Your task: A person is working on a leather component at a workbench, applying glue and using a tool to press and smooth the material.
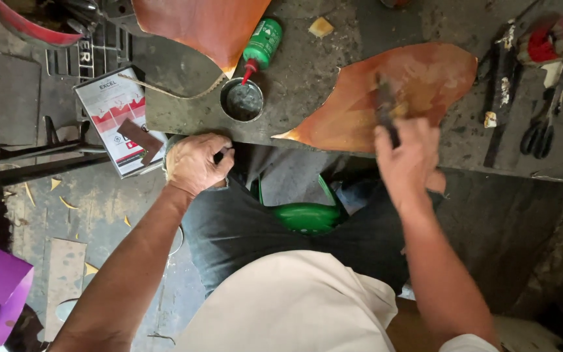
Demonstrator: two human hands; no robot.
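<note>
The right hand, fisted around a brush, coats the tan leather piece; much looks unglossed. The left hand grips something small beside the glue tin.

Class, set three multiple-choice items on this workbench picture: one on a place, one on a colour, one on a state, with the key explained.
1. Where does the green plastic bottle with the red nozzle lie?
A. On the floor
B. On the grey workbench, above the round dark tin
C. In the left hand

2. What colour is the leather piece under the right hand?
A. Orange-brown
B. Blue
C. White

3. How is the left hand?
A. Spread flat
B. Closed in a fist at the bench edge
C. Out of sight

Key: B, its nozzle points at the tin; A, the hide shows orange-brown; B, the fingers curl in, though what they grip is hidden.
</note>
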